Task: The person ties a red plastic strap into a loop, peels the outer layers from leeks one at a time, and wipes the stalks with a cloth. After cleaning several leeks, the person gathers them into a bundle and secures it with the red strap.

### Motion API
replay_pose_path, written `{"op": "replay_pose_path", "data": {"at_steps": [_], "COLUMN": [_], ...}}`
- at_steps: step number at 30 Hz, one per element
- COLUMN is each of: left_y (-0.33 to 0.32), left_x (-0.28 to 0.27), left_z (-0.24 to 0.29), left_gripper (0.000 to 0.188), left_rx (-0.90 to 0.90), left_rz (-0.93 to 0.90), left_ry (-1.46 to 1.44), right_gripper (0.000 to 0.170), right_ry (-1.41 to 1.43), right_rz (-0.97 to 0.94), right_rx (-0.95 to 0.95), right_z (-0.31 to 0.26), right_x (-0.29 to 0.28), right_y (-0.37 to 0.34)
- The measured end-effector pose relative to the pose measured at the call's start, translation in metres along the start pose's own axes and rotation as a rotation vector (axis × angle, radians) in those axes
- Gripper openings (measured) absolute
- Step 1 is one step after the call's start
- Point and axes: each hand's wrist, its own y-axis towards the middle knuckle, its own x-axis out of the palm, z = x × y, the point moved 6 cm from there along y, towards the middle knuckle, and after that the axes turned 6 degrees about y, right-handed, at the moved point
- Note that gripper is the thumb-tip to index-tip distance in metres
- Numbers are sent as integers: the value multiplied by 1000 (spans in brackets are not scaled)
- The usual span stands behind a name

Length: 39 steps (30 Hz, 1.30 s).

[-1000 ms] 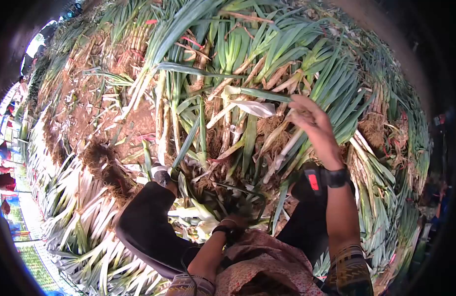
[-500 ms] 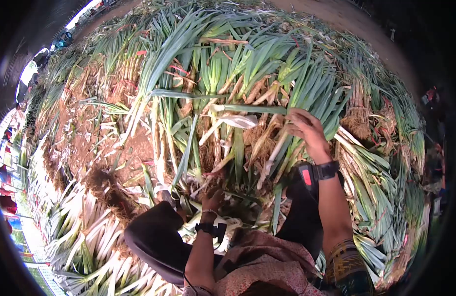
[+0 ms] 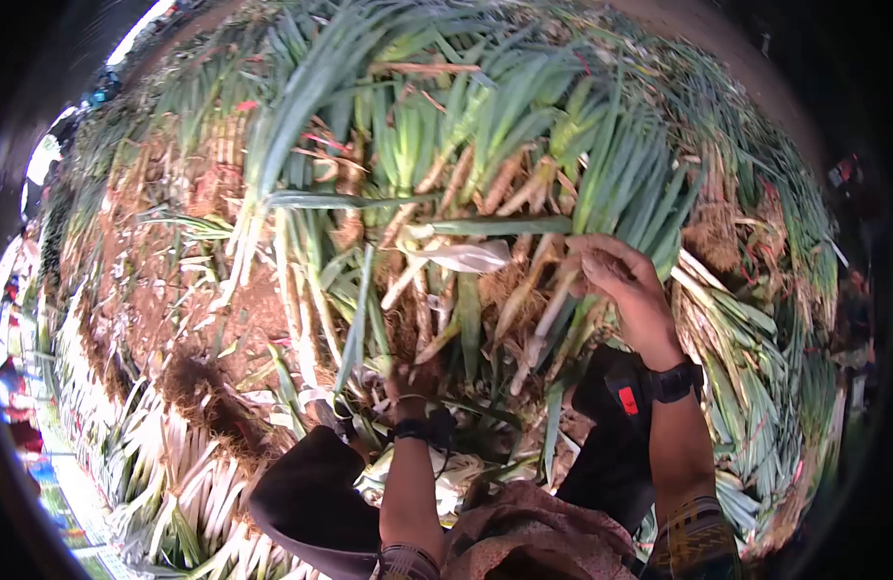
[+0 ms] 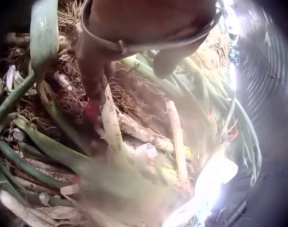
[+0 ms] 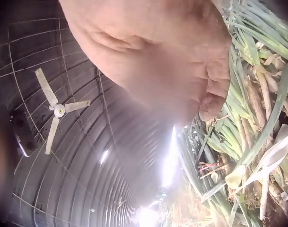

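Note:
Many leeks with green leaves (image 3: pixel 616 184) and pale stalks lie in bundles before me. My left hand (image 3: pixel 408 387) is low at the centre, among stalks and roots. In the left wrist view, its fingers (image 4: pixel 93 78) point down and touch a pale stalk (image 4: pixel 111 118), the thumb standing apart. My right hand (image 3: pixel 635 295) hovers over the pile with loosely bent fingers and nothing visible in it. Just left of it lies a trimmed leek (image 3: pixel 495 227), a loose whitish sheath (image 3: pixel 471 256) beside it. The right wrist view shows the palm (image 5: pixel 158 61), partly blurred.
A heap of leeks with white stalks (image 3: pixel 190 454) lies at the lower left, next to a dark root clump (image 3: pixel 200 387). Brown soil (image 3: pixel 248 314) shows left of centre. More leeks (image 3: pixel 727 338) lie at the right, beyond my right knee. A fan (image 5: pixel 59 110) hangs overhead.
My left hand has moved forward from near my lap into the stalks. My right hand stays near the trimmed leek, its fingers now more bent. The head view has shifted slightly.

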Motion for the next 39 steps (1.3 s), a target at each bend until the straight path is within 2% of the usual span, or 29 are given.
{"op": "replay_pose_path", "data": {"at_steps": [1,3,5,6,7,10,11,12,15,16,17,18,20,21,22,23,27,28,31,32,35,39], "left_y": [4,26,50,54,50,43,35,20,-3,24,26,14,-11,-30,-45,-42,-27,-45,-66,-68,-50,-26], "left_x": [3,17,21,21,30,17,13,16,32,11,12,30,77,108,141,151,187,204,207,204,198,190], "left_z": [-1,14,19,20,21,23,21,8,-10,-20,-29,-52,-71,-78,-84,-97,-155,-163,-216,-228,-247,-251], "left_gripper": [46,39,31,25,22,35,39,40,34,34,35,51,55,60,65,81,105,115,123,116,116,110], "left_rx": [-6,57,135,157,65,611,821,1132,1032,580,149,19,540,579,611,531,546,501,574,646,817,776], "left_rz": [13,68,-208,-267,-78,-23,60,-4,75,-24,-111,-331,-353,-395,-438,-361,-450,-424,-248,-209,-65,-133], "left_ry": [-38,-150,120,179,177,1024,1275,1704,2046,1972,1842,1783,1985,1896,1804,1815,1922,2048,2189,2182,2196,2173], "right_gripper": [26,27,26,26,26,26,25,25,26,26,26,26,25,25,25,25,27,28,28,28,30,32], "right_ry": [-16,-17,-13,1,16,44,53,76,93,126,125,121,101,101,97,94,32,49,19,35,43,57], "right_rz": [-7,10,31,33,29,28,30,41,30,41,39,37,67,72,78,88,170,217,294,312,296,329], "right_rx": [-7,-17,2,-2,-10,-26,-33,-42,-63,-84,-82,-80,-96,-117,-135,-151,-125,-126,-164,-182,-201,-206], "right_z": [-2,-5,-6,-6,-6,-5,-6,-8,-11,-10,-11,-12,-20,-24,-27,-29,-30,-29,-31,-32,-32,-32], "right_x": [-2,-6,-10,-11,-12,-15,-16,-15,-15,-16,-18,-20,-23,-26,-31,-37,-76,-86,-107,-109,-116,-123], "right_y": [1,-1,-1,-2,-1,-1,-1,-2,-7,-8,-11,-13,-20,-24,-29,-34,-55,-59,-63,-63,-64,-60]}}
